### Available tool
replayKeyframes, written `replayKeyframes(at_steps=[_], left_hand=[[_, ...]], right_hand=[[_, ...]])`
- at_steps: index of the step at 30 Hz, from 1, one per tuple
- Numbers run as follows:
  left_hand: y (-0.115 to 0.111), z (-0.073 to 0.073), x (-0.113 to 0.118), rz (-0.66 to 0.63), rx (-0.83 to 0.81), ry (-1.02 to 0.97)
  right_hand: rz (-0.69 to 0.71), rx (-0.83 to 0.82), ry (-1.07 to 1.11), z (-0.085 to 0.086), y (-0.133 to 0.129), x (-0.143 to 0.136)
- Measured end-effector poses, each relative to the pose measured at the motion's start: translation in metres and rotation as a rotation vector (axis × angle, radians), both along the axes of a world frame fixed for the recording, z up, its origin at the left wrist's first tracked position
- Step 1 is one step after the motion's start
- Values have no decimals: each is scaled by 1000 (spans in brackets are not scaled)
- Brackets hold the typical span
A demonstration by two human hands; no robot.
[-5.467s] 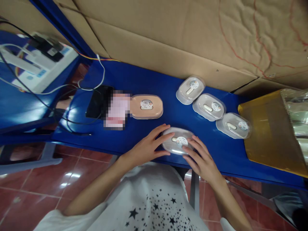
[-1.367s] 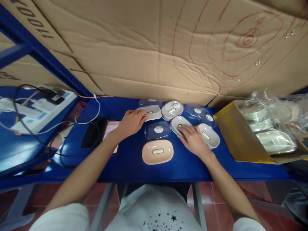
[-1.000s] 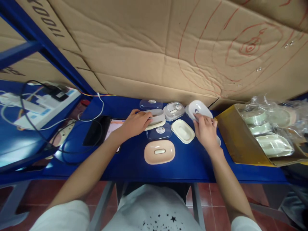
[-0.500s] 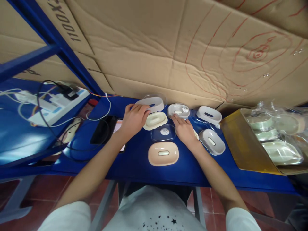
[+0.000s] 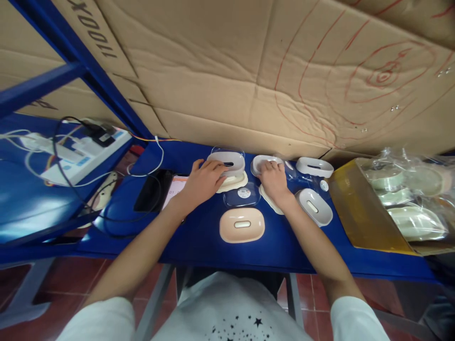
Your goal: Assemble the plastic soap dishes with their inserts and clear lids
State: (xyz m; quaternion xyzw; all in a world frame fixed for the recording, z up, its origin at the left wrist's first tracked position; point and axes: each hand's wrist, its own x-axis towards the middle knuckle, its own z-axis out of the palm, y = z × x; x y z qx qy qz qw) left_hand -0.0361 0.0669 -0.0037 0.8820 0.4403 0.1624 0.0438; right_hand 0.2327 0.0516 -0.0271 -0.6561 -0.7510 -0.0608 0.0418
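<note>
My left hand grips the left end of a pale grey oval soap dish part with a dark slot, thumb at the front. This part overlaps the back of a cream dish. My right hand has its fingers curled over another grey soap dish, thumb at its front side; part of that dish is hidden. A cream piece shows beneath my right wrist. Between my hands lies a clear plastic lid with a round white label. A peach soap dish sits nearer me.
To the right are a grey slotted piece, a grey dish and an open carton of bagged dishes. Leftward lie phones, cables and a power strip. Cardboard stands behind the blue table.
My left hand brought the grey slotted part nearer, over the cream dish. My right hand moved up onto the grey dish, and a clear lid that was on it now lies to its right.
</note>
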Motion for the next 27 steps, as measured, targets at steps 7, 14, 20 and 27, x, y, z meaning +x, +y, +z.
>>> replayKeyframes(at_steps=[7,14,20,27], left_hand=[[-86,11,3,-205,29,-60],[-140,-12,20,-311,-67,133],[-128,-7,20,-341,-97,-2],[-130,-6,39,-324,-119,-48]], right_hand=[[13,13,100,10,-1,22],[49,156,219,30,-32,52],[-108,193,207,15,-141,97],[-115,63,225,-16,-200,123]])
